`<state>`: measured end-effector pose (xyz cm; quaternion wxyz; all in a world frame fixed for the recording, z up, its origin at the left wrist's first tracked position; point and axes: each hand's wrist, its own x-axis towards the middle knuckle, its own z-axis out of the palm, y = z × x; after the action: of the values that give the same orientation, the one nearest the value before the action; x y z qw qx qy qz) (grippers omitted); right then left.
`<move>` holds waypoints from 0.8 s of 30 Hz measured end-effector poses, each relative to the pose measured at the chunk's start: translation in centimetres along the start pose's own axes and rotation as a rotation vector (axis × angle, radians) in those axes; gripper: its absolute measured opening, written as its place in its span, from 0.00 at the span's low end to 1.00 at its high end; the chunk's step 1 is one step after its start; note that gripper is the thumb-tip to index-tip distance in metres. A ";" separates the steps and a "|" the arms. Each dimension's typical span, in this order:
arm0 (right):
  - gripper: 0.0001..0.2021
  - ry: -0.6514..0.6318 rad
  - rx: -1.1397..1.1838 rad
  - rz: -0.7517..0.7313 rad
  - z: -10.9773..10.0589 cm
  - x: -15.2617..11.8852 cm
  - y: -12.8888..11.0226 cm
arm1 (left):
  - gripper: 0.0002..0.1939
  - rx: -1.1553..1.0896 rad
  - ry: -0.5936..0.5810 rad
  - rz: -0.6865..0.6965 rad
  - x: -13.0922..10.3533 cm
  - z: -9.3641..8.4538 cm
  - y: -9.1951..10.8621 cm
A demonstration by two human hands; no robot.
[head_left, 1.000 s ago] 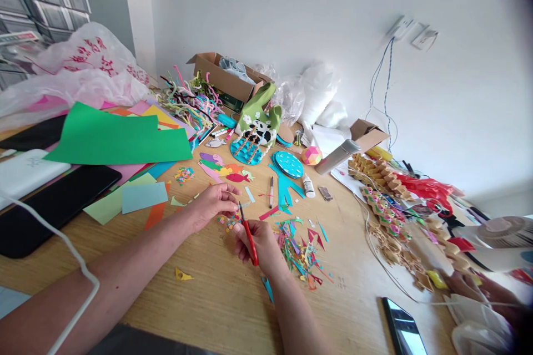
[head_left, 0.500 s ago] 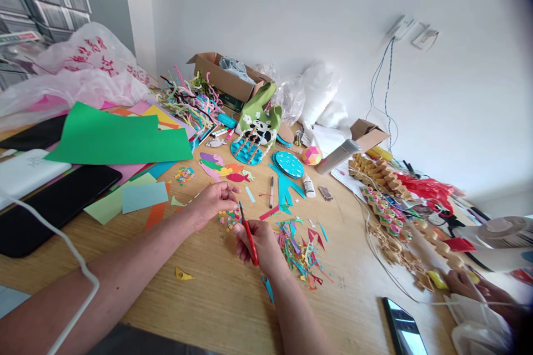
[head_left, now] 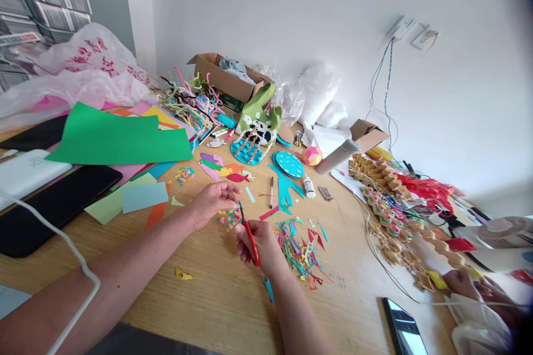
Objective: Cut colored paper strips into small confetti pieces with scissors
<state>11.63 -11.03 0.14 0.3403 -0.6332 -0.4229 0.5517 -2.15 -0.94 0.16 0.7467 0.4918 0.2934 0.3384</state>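
Red-handled scissors (head_left: 251, 241) are gripped in my right hand (head_left: 263, 247), their blades pointing up and away toward my left fingertips. My left hand (head_left: 216, 199) is closed in a pinch just left of the blade tips; whatever sits between its fingers is too small to name. Beneath the hands lies a small heap of colourful paper dots (head_left: 227, 219). Right of my right hand is a pile of mixed paper scraps (head_left: 300, 249). Beyond the hands rest cut paper fish (head_left: 239, 177) in several colours. A yellow scrap (head_left: 183, 274) lies near my left forearm.
Green paper (head_left: 120, 138) and other coloured sheets spread at left beside a black case (head_left: 62, 205). A blue disc (head_left: 289, 165), a white bottle (head_left: 308, 186) and a pen (head_left: 271, 192) stand or lie ahead. A phone (head_left: 403, 326) and another person's hands (head_left: 466, 284) are at right.
Almost nothing differs. My right hand and the scissors have shifted very slightly, while my left hand keeps its pinch in the same place.
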 end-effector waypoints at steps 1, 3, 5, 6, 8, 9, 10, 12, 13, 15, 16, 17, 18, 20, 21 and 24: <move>0.24 -0.001 0.001 -0.002 0.0 0.0 0.1 | 0.17 -0.014 -0.002 -0.005 0.0 0.0 0.0; 0.24 -0.001 0.002 -0.009 -0.1 0.1 0.2 | 0.17 -0.040 -0.007 -0.014 0.0 0.0 0.1; 0.24 -0.004 0.002 -0.010 -0.2 0.1 0.3 | 0.17 -0.058 -0.012 -0.020 0.0 0.0 0.0; 0.24 -0.005 0.005 -0.011 -0.2 0.1 0.4 | 0.18 -0.063 -0.013 -0.020 0.0 0.0 0.0; 0.24 -0.007 0.017 -0.015 -0.2 0.2 0.5 | 0.18 -0.065 -0.014 -0.017 0.0 -0.1 -0.1; 0.24 -0.004 0.024 -0.021 -0.2 0.2 0.5 | 0.18 -0.063 -0.012 -0.014 0.1 -0.1 -0.1; 0.24 0.000 0.030 -0.028 -0.2 0.2 0.5 | 0.18 -0.060 -0.008 -0.010 0.1 -0.2 -0.2; 0.24 0.034 0.034 -0.052 -0.2 0.3 0.4 | 0.18 -0.045 0.005 -0.003 0.1 -0.2 -0.2; 0.23 0.073 0.038 -0.070 -0.2 0.3 0.3 | 0.18 -0.036 0.012 -0.001 0.2 -0.2 -0.2; 0.23 0.197 0.062 -0.129 -0.2 0.4 0.1 | 0.17 -0.010 0.027 0.000 0.2 -0.1 -0.2; 0.22 0.267 0.076 -0.171 -0.3 0.4 0.0 | 0.17 0.008 0.032 -0.003 0.1 -0.1 -0.2; 0.21 0.332 0.086 -0.220 -0.4 0.4 -0.1 | 0.17 0.030 0.034 -0.008 0.1 0.0 -0.1; 0.19 0.387 0.092 -0.269 -0.5 0.5 -0.1 | 0.17 0.054 0.032 -0.016 0.1 0.1 -0.1; 0.17 0.453 0.098 -0.347 -0.7 0.6 -0.2 | 0.17 0.107 0.017 -0.031 -0.1 0.3 -0.1; 0.16 0.469 0.104 -0.369 -0.8 0.6 -0.2 | 0.17 0.135 0.004 -0.039 -0.1 0.4 -0.1; 0.15 0.493 0.121 -0.390 -0.8 0.8 -0.1 | 0.17 0.233 -0.040 -0.047 -0.2 0.5 -0.4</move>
<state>12.45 -10.27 0.04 0.5687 -0.6334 -0.4078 0.3302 -1.79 -1.50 -0.07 0.6982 0.5747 0.3271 0.2743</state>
